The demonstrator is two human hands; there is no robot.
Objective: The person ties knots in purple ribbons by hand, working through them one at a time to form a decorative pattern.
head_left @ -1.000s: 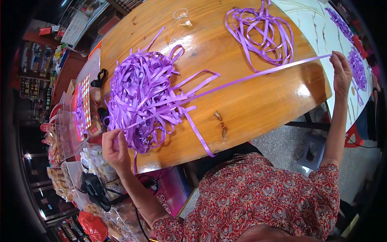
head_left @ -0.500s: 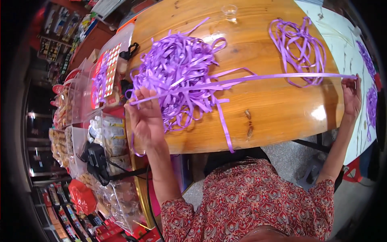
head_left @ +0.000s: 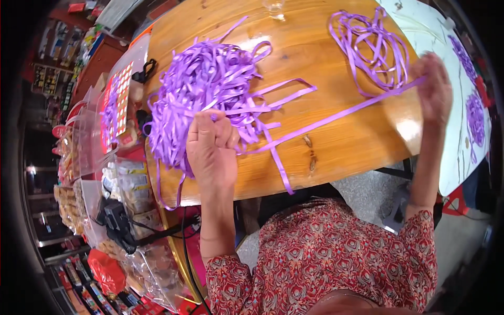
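A big tangled heap of purple ribbon (head_left: 205,73) lies on the wooden table's left half. My left hand (head_left: 212,147) is at the heap's near edge, its fingers curled shut on the ribbon. From beside this hand, a long purple strand (head_left: 336,112) slants across the table to my right hand (head_left: 434,92). Motion blurs the right hand, but its fingers appear closed where the strand meets them. A smaller, looser coil of purple ribbon (head_left: 370,50) rests just left of the right hand.
A clear cup (head_left: 274,9) stands at the table's far side. Along the left edge are clear plastic bins (head_left: 86,152) and a black device with a cable (head_left: 116,223). A white marbled table (head_left: 451,168) on the right carries more purple ribbon bundles (head_left: 475,118).
My left hand has moved right and its raised fingers have curled inward. My right hand has swung up and left, and the strand between them now hangs lower and slants. The view has shifted slightly.
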